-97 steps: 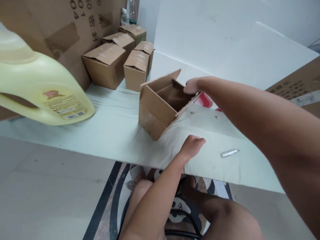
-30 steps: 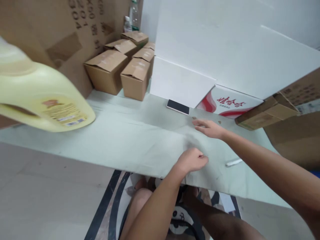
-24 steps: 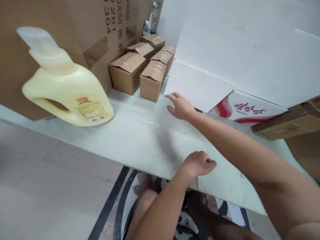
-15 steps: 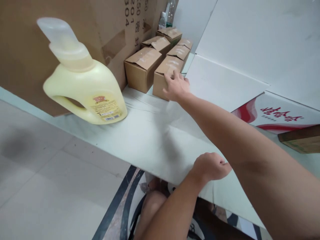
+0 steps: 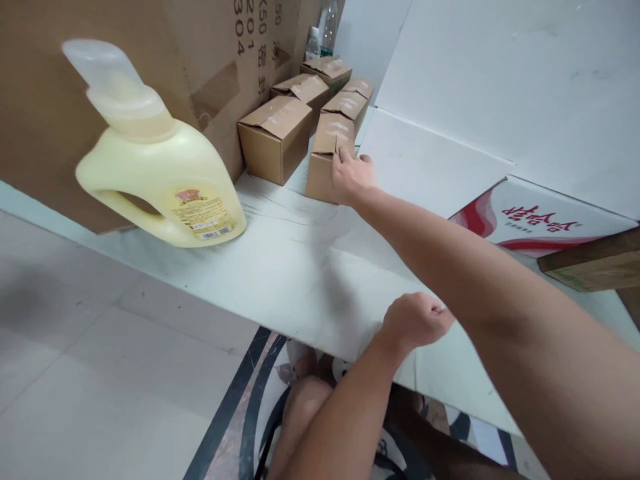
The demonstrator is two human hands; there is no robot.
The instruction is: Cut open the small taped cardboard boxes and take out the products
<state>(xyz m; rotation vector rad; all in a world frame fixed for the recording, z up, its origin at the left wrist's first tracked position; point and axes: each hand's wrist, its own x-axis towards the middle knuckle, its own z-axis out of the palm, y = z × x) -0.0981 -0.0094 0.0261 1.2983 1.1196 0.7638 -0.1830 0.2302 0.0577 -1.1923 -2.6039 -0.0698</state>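
My right hand [image 5: 354, 179] reaches across the table to the front cardboard box [image 5: 320, 177] of the right-hand row. Its bent fingers press on that box's right side and top edge, and the hand covers part of its front. Close to the table's front edge rests my left hand [image 5: 415, 321], curled into a fist, its palm turned away from view; nothing sticks out of it. Beside the held box stands another taped cardboard box [image 5: 277, 137], with a gap between the two. Several similar boxes [image 5: 345, 103] are lined up behind them.
A yellow detergent jug [image 5: 160, 173] with a clear cap stands at left before a big carton [image 5: 200, 60]. Clear plastic bottles [image 5: 327, 30] are at the back. To the right are a red-and-white printed carton [image 5: 540, 217] and a brown box [image 5: 595, 267] on the pale table [image 5: 280, 280].
The front box has shifted slightly right and toward me, widening the gap to the box on its left. My right fingers have drawn in along its edge. The whole view has slid a little.
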